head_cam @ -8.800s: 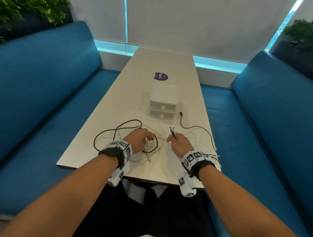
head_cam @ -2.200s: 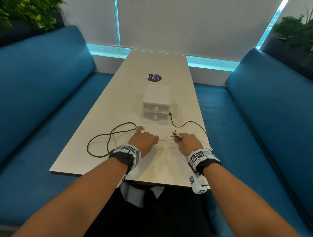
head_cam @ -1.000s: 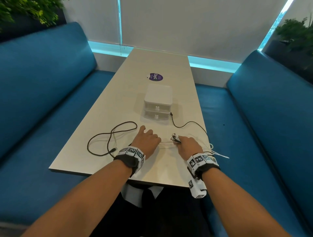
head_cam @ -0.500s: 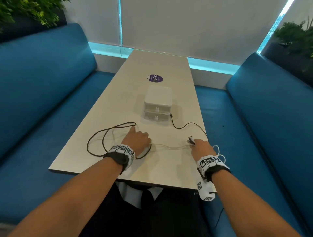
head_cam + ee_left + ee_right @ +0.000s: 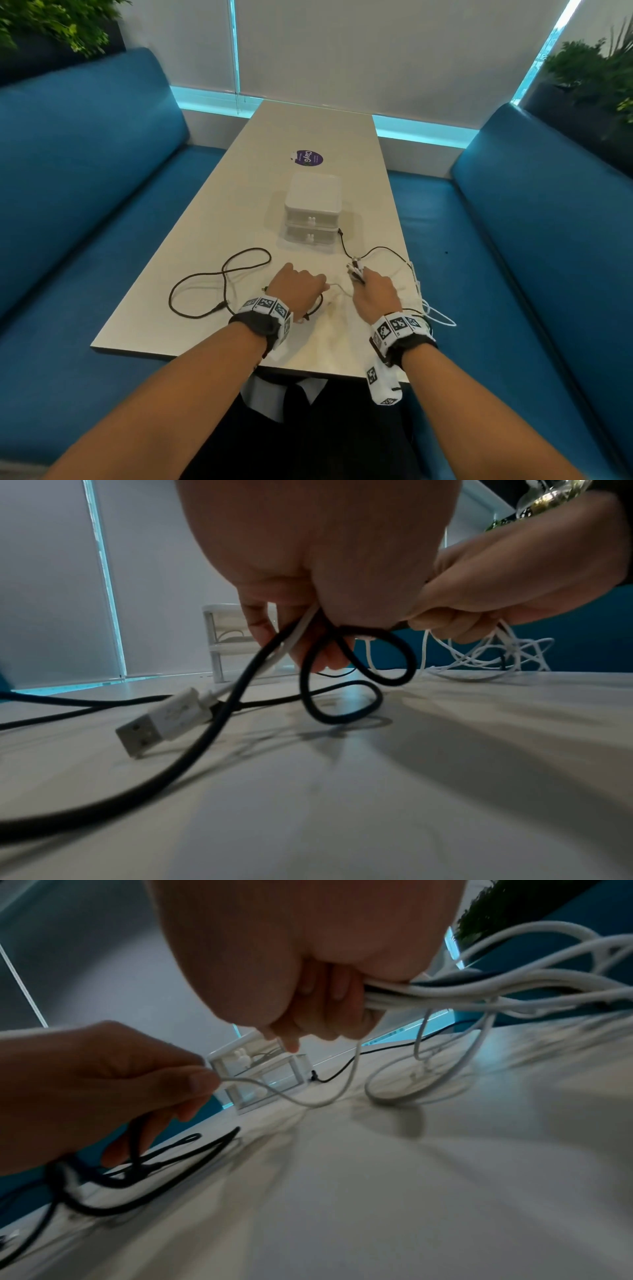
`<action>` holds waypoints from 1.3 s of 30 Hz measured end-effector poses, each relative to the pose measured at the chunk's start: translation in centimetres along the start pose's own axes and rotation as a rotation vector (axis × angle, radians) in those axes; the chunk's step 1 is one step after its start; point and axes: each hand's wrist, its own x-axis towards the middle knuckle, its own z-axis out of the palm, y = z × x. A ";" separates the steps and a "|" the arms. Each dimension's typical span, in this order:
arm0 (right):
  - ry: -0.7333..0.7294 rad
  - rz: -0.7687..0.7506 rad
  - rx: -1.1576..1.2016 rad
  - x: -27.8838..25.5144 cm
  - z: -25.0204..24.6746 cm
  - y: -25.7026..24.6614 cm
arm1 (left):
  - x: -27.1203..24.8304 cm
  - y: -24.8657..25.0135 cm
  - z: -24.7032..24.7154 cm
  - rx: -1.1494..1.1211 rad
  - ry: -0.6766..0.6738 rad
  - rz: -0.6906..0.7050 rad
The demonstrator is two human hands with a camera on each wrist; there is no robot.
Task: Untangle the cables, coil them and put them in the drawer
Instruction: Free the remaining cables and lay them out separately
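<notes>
Both hands work low over the near end of the long pale surface [image 5: 239, 192], close together in front of the person. The left hand [image 5: 297, 287] is curled around a white cable [image 5: 298, 631] and a black cable [image 5: 219, 723], pinching the white one between thumb and forefinger; the white cable's flat plug [image 5: 161, 721] rests on the surface just below the left wrist. From the left hand the black cable [image 5: 219, 274] runs out in loose loops to the left, and one small loop hangs under the fingers. A slack stretch of white cable [image 5: 308, 1100] sags between the two hands. The right hand [image 5: 376, 294] is closed around a bundle of several white cable strands [image 5: 445, 993], with plug ends sticking out past its fingers in the head view; the rest of the strands trail in a tangle toward the right edge of the surface. A thin black cable [image 5: 346, 245] leads from there to the right side of the small white drawer box [image 5: 312, 202], which stands farther along the surface with both drawers closed. Beyond it lies a round purple sticker [image 5: 308, 158].
</notes>
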 end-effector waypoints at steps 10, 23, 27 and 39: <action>-0.213 -0.111 0.085 0.9 1.3 -0.9 | 0.0 0.1 0.7 -0.144 0.010 -0.054; -0.074 0.128 -0.213 1.3 -0.9 3.9 | -0.9 -2.8 2.1 -0.252 -0.076 -0.073; -0.024 0.129 -0.155 1.0 -0.8 2.9 | -0.3 -1.2 1.2 -0.267 -0.104 -0.111; -0.183 -0.220 0.063 0.3 1.4 0.1 | -0.4 -0.2 1.2 -0.395 -0.032 -0.036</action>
